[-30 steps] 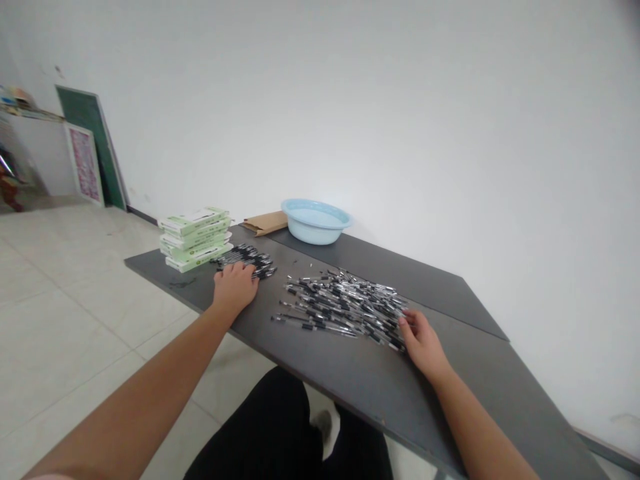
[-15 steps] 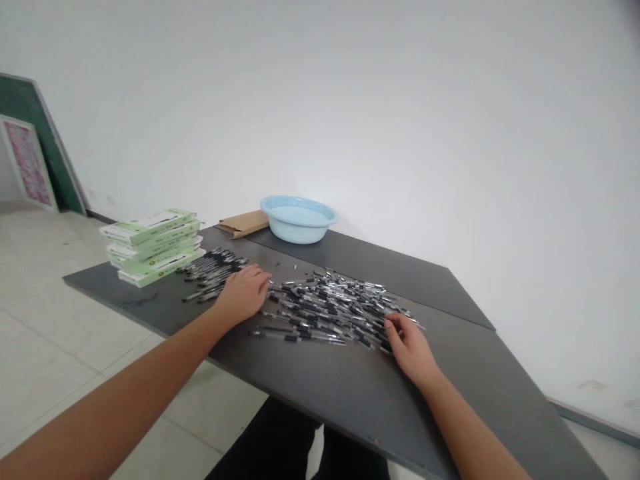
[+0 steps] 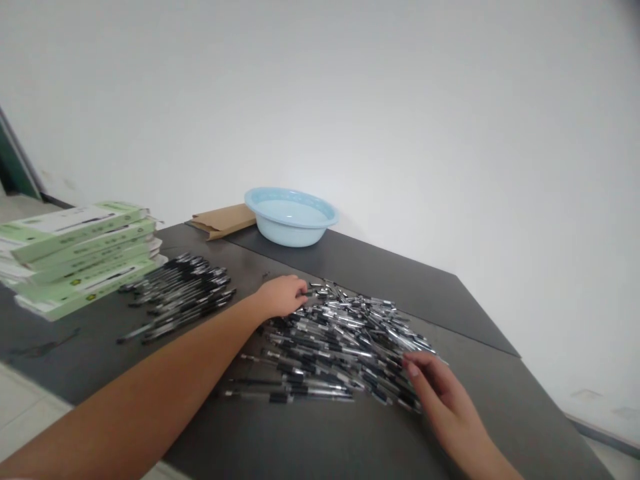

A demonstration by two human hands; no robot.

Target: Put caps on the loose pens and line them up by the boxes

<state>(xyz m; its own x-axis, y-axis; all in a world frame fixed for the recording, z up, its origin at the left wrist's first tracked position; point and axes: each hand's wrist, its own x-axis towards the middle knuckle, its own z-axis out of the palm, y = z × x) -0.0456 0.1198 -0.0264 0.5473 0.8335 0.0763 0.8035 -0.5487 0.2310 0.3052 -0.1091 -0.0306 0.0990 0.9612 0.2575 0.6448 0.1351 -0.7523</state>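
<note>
Head view: my left grip (image 3: 279,297) and right grip (image 3: 453,413) at loose pens (image 3: 340,340).
Whether either grasps one, I cannot tell; basin (image 3: 290,233) beside paper bag (image 3: 226,220); contents of stacked boxes (image 3: 85,283) hidden.

Pens (image 3: 340,333) black and clear; boxes (image 3: 85,260) green-white; basin (image 3: 290,232) pale blue; tabletop (image 3: 280,440) dark grey.

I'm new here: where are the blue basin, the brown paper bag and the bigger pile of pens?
Blue basin (image 3: 290,233): head view, on its outer front wall.
Brown paper bag (image 3: 227,219): head view, on its upper face.
Bigger pile of pens (image 3: 345,343): head view, near the pile's middle.
</note>
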